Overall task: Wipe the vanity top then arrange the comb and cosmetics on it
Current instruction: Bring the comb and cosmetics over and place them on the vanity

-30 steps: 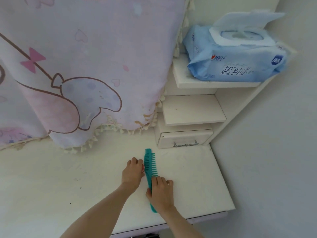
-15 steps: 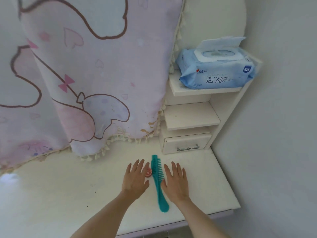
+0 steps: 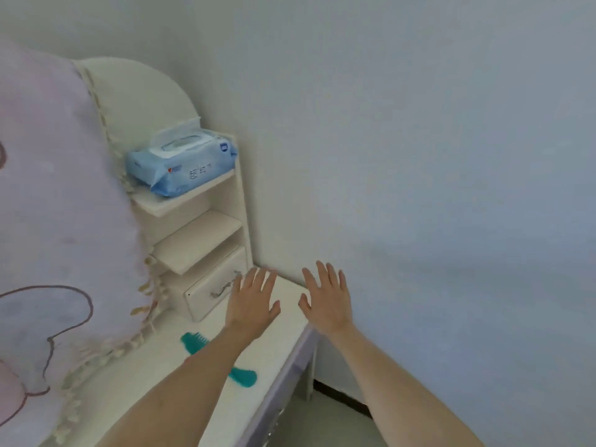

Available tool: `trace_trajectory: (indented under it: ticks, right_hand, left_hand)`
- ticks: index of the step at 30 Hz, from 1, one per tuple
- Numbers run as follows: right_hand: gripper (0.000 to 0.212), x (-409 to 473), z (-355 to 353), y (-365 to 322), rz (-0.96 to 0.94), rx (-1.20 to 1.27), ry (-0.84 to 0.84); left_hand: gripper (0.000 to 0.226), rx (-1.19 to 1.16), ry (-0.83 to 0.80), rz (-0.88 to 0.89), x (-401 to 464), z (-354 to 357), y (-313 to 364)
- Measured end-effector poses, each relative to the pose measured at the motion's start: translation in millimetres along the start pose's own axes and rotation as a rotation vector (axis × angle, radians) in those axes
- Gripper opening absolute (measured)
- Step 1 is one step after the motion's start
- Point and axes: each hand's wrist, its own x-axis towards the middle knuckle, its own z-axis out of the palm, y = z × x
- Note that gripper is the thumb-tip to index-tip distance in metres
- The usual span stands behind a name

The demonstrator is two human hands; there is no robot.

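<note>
The teal plastic comb [image 3: 244,377] lies flat on the white vanity top [image 3: 283,304], partly hidden under the left forearm. It sits behind and below the left hand [image 3: 252,304], the nearer one. Its long side runs slanted, toothed end [image 3: 191,341] toward the pink fringed cloth [image 3: 61,201], handle toward the front edge. The right hand [image 3: 325,298] floats past the edge. Both hands are spread wide and hold nothing.

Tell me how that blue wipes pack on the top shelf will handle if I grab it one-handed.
The wipes pack looks like soft film, so it would likely sag and dent rather than stay stiff. It looks plump, so probably fairly full and heavy for its size. Its lid flap stands open and the film looks glossy; it may slip, so grip the body, not the flap.
</note>
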Motion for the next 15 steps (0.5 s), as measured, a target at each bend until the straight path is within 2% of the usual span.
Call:
trace_trajectory:
  ticks: [3,7,15]
  right_hand:
    - [0.053,-38,-51,66,0.194,-0.075,0.088]
    - [0.05,-114,-117,156,0.416,-0.234,0.216]
    - [0.056,-338,-254,292,0.86,-0.528,0.257]
  left_hand:
    - [0.064,-0.071,0.11,0.209,19,-37,69]
    - [0.063,-0.18,0.246,0.472,18,-84,194]
    - [0.059,-0.36,0.355,0.966,-79,-154,458]
